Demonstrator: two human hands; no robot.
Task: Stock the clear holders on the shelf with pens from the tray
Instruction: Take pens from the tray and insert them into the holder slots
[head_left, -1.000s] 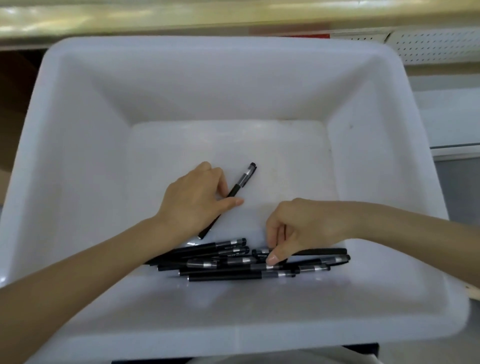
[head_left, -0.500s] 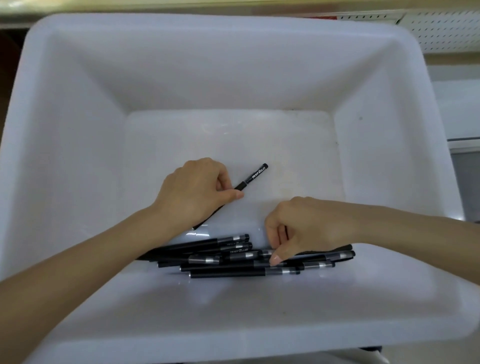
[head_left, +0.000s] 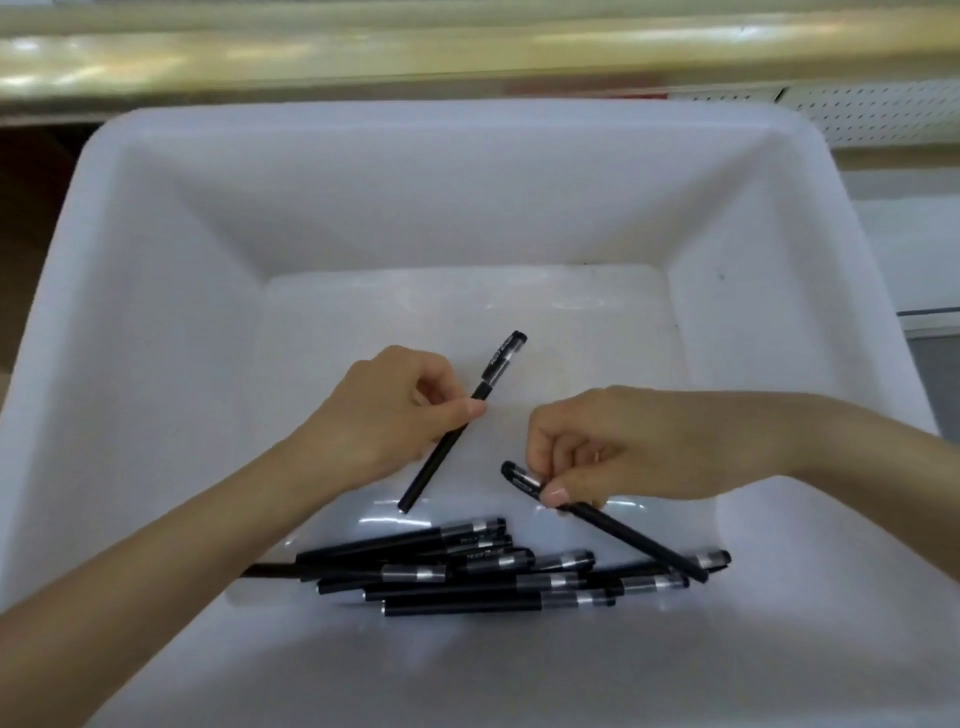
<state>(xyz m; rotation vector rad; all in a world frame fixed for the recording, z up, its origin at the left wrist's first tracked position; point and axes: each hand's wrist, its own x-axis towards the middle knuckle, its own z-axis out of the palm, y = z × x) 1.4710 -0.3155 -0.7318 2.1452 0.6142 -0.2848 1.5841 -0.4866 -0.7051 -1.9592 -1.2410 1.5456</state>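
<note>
A deep white plastic tray (head_left: 156, 291) fills the view. Several black pens (head_left: 467, 577) lie in a loose pile on its floor near the front wall. My left hand (head_left: 384, 421) pinches one black pen (head_left: 457, 431) above the tray floor, cap end pointing up and to the right. My right hand (head_left: 623, 447) pinches a second black pen (head_left: 623, 535) near its cap, the barrel slanting down to the right over the pile. No clear holders are in view.
Beyond the tray's far rim runs a yellowish shelf edge (head_left: 467, 57). A white perforated panel (head_left: 872, 109) shows at the upper right, and pale surfaces (head_left: 914, 249) lie to the right of the tray.
My right hand has lifted a pen out of the pile and raised it. My left hand has lifted its pen off the tray floor. The camera has tilted up a little.
</note>
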